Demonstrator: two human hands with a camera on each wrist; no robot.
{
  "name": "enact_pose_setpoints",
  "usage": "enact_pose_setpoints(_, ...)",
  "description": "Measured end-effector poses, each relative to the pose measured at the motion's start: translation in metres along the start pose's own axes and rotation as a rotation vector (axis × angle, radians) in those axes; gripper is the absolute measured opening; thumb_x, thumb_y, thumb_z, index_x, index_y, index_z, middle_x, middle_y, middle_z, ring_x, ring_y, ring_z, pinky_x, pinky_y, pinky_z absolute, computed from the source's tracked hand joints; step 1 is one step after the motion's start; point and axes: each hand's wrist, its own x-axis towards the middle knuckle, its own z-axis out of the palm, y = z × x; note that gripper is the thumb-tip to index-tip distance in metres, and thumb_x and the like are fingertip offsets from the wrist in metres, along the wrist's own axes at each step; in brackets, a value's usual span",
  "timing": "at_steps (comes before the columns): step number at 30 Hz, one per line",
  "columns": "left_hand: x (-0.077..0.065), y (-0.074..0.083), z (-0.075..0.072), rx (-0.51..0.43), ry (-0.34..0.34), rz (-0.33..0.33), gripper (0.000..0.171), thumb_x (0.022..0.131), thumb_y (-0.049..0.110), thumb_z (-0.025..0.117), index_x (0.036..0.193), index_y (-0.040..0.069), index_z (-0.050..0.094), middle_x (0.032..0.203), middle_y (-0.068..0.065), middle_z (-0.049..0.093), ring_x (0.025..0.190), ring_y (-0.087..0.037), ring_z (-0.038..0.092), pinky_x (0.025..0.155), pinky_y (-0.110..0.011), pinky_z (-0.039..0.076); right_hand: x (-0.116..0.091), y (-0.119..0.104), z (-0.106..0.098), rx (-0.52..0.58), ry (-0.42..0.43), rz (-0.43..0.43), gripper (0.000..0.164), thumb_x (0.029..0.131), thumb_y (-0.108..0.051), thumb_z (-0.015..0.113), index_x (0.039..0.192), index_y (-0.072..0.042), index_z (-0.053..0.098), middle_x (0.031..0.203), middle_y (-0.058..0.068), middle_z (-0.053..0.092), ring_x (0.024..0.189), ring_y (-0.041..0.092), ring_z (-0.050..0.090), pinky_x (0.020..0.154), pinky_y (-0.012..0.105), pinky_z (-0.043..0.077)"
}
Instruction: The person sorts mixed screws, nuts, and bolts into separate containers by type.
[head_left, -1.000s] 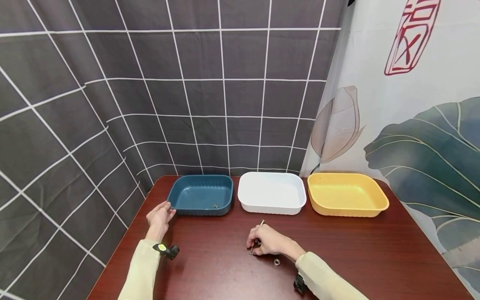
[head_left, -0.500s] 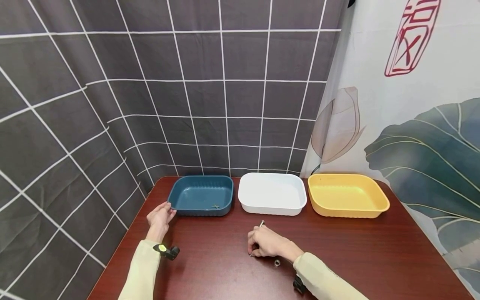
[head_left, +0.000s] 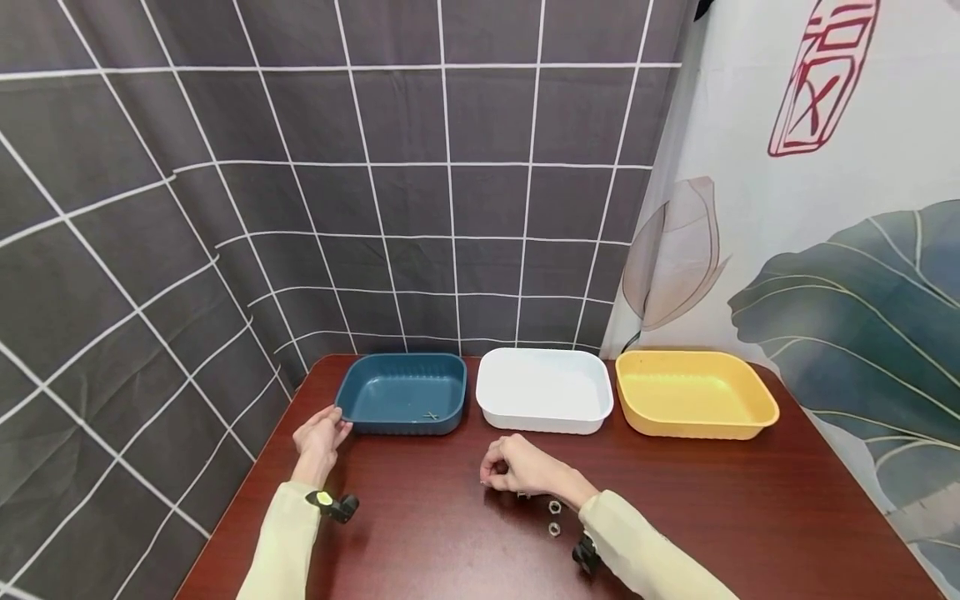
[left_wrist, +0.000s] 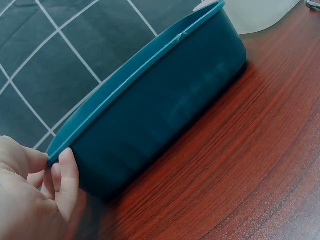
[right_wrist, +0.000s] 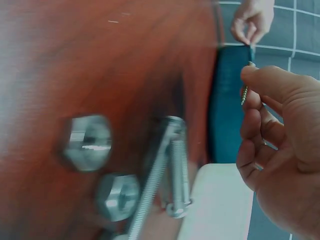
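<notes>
My left hand (head_left: 318, 438) pinches the near left corner of the blue tray's rim (left_wrist: 112, 97) between thumb and fingers. Inside that tray (head_left: 397, 392), a few small screws (head_left: 431, 416) lie at the near right. Over the table, in front of the white tray, my right hand (head_left: 528, 467) holds a small brass-coloured screw (right_wrist: 244, 95) between thumb and fingertips. Below it on the wood are two hex nuts (right_wrist: 90, 142) and several long silver bolts (right_wrist: 177, 175), blurred in the right wrist view. The hand mostly hides the bolts in the head view.
Beside the blue tray stand a white tray (head_left: 543, 422) and a yellow tray (head_left: 697, 427), in a row along the table's back edge. A dark grid-patterned cloth (head_left: 405, 200) hangs behind and at the left. The reddish-brown table (head_left: 420, 525) extends to the front.
My right hand has picked up the small screw and moved up and left with it. A second nut and part of the bolts show beneath it. My left hand stays on the rim.
</notes>
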Motion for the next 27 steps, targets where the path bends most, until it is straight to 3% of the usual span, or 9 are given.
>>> enact_pose_setpoints(13, -0.001, 0.001, -0.001, -0.021, 0.000, 0.003, 0.034, 0.093, -0.004, 0.064, 0.126, -0.010, 0.059, 0.071, -0.001, 0.061, 0.060, -0.008, 0.059, 0.062, -0.022, 0.060, 0.037, -0.002, -0.010, 0.118, 0.113, 0.062, 0.008, 0.079, 0.003, 0.073, 0.079, -0.005, 0.073, 0.074, -0.007, 0.064, 0.069, -0.004, 0.054, 0.064, 0.015, 0.053)
enact_pose_setpoints(27, 0.001, 0.000, 0.000, -0.008, 0.003, 0.003, 0.037, 0.093, -0.004, 0.063, 0.129, -0.011, 0.057, 0.072, 0.001, 0.058, 0.060, -0.006, 0.058, 0.063, -0.021, 0.060, 0.060, 0.002, -0.009, 0.231, 0.177, 0.100, 0.007, 0.081, 0.003, 0.072, 0.082, -0.004, 0.073, 0.076, -0.006, 0.067, 0.069, -0.001, 0.054, 0.064, 0.017, 0.053)
